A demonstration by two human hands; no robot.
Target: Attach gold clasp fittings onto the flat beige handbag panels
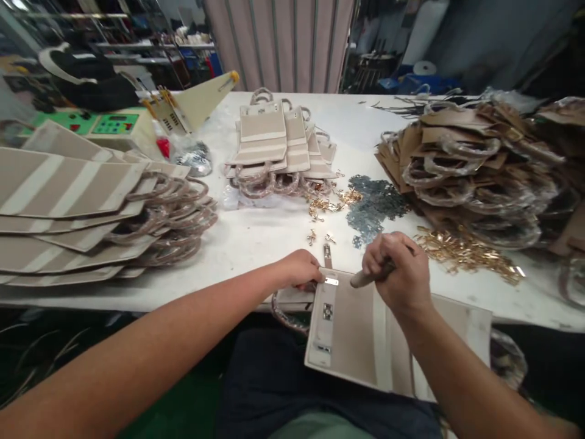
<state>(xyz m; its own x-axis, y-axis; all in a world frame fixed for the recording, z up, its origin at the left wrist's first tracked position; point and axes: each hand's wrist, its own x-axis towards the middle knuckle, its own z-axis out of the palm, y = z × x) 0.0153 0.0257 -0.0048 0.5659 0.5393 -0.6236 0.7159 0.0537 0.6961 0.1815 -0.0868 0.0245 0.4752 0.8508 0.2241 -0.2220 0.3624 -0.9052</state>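
A beige and white striped handbag (351, 329) lies flat at the table's front edge, over my lap. Metal fittings run along its end: a gold-toned plate (331, 281) near the upper corner, a turn-lock (328, 311) in the middle and another plate (323, 348) lower down. At the upper corner, my left hand (301, 269) has its fingers curled on the bag's edge beside the first plate. Wrapped round a blunt, greyish-brown rod-shaped tool (363, 279), my right hand (397, 268) is just above the panel. The tool's far end is hidden in the fist.
Striped bags (68, 189) are stacked at left, others (262, 131) at the back centre. Brown-wrapped bags (479, 158) pile up at right. Gold fasteners (470, 253) and dark metal plates (375, 204) lie loose on the white table (256, 238). A green-panelled machine (109, 124) stands back left.
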